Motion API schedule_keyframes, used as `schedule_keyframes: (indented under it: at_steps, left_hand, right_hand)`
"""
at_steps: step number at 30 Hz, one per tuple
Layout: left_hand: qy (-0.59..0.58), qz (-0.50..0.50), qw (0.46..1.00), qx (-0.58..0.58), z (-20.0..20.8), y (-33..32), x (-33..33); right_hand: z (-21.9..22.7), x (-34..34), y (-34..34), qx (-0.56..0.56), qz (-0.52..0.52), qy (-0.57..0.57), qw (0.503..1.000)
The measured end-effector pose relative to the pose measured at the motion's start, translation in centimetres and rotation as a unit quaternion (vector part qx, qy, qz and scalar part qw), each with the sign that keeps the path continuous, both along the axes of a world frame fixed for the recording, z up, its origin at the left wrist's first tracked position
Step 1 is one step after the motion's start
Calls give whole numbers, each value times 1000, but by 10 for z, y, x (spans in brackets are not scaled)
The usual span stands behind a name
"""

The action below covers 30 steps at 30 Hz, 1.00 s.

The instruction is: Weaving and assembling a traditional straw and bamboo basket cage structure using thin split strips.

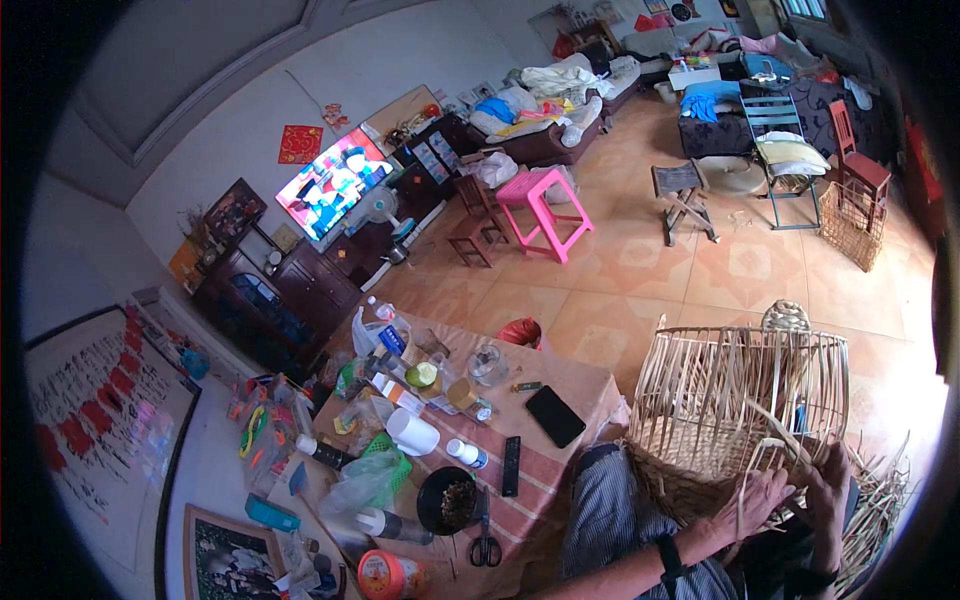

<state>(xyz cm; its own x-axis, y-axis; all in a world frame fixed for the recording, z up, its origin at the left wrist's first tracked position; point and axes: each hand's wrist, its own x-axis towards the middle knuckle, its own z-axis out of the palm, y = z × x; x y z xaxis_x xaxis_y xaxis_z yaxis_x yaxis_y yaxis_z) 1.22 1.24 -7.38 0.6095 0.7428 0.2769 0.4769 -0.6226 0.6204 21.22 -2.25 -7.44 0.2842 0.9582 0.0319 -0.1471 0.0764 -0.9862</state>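
Note:
A half-woven straw basket rests by my lap at the lower right, with a braided wall below and long upright stakes above. At its near edge my left hand, with a dark band on the wrist, is closed on a pale straw strip that loops upward. Close beside it, my right hand is closed at the same rim, its fingers bent against the strips. Fingertips partly hide which strip each hand pinches. More loose straw strips lie in a heap right of my right hand.
On the table at left lie a phone, a remote, scissors, a black bowl and several bottles. Beyond stand a pink stool, a folding stool, a blue chair and a wicker basket.

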Motion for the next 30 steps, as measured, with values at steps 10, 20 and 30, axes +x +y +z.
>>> schedule_keyframes:
  at_steps: [10, 20, 30]
  left_hand:
    - [12, 54, 998, -40, 11, 1, 12]
    - [-20, 49, 996, -76, 17, 6, 13]
    - [-59, 58, 996, 15, 10, 6, 13]
  right_hand:
    - [31, -34, -43, -138, -79, 82, 984]
    - [-2, -12, -3, -35, -134, -94, 986]
    - [-1, 7, 11, -114, 12, -164, 980]
